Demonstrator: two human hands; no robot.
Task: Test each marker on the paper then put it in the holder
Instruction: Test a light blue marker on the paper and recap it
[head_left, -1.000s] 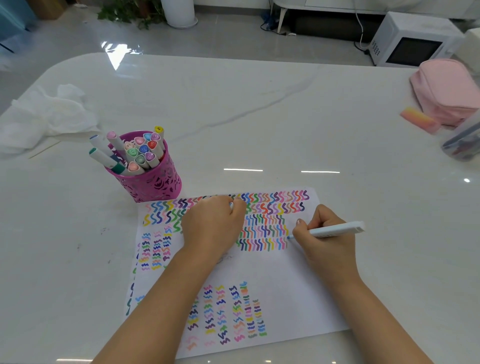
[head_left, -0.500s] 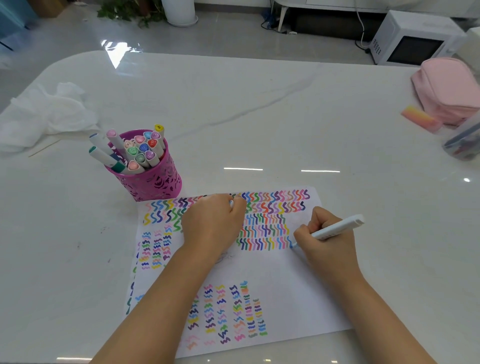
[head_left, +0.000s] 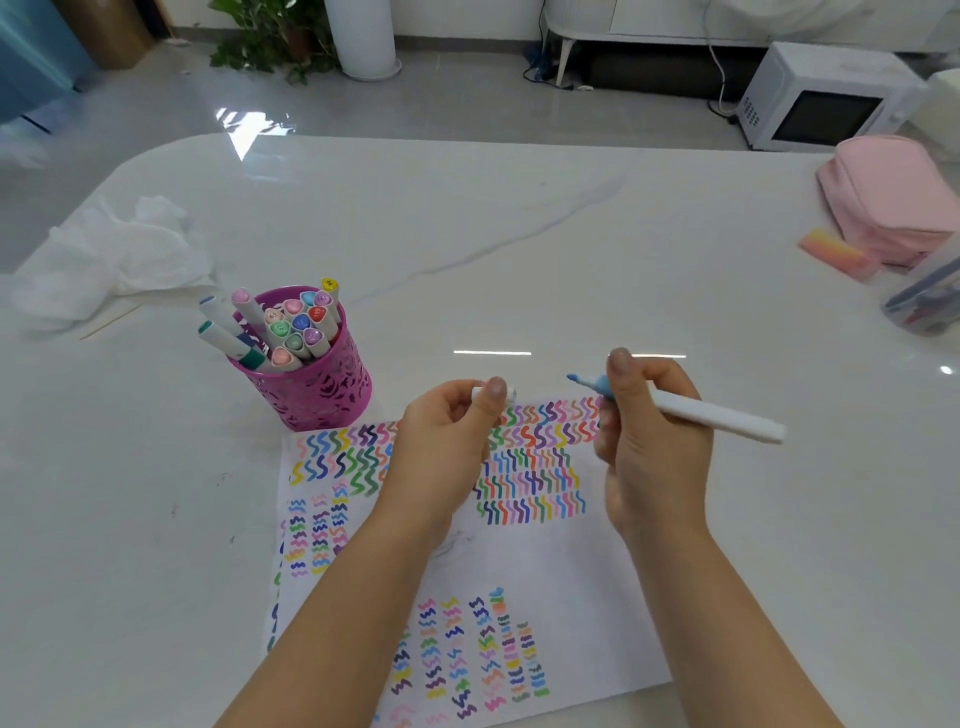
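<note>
I saw a person's two bare forearms reaching over a glossy white marble-look table (head_left: 467, 234). The right hand (head_left: 654, 447) gripped a white-barrelled marker with a blue tip (head_left: 717, 415), fingers curled around the barrel near the uncapped end. The marker lay almost level, its tip pointing left, raised off the sheet and over its far edge. The left hand (head_left: 447, 441) pinched a small white cap (head_left: 478, 391) between thumb and fingers, the thumb covering most of it. Cap and marker tip were near each other but not touching.

Below both hands lay a white sheet of paper (head_left: 545, 561), filled with rows and columns of short wavy strokes in many colours.

Just beyond the paper's far left corner stood a round magenta holder with cut-out patterned walls (head_left: 322, 400). It held a bunch of white markers with coloured caps (head_left: 296, 327), some upright and some leaning left over the rim.

Farther left sat a crumpled white tissue (head_left: 104, 254). At the table's far right were a soft pink pouch (head_left: 893, 197), a small pink-to-yellow block (head_left: 836, 254) beside it, and a clear plastic tub (head_left: 930, 296) cut off by the frame edge. A white microwave (head_left: 826, 98) stood on the floor beyond the table.
</note>
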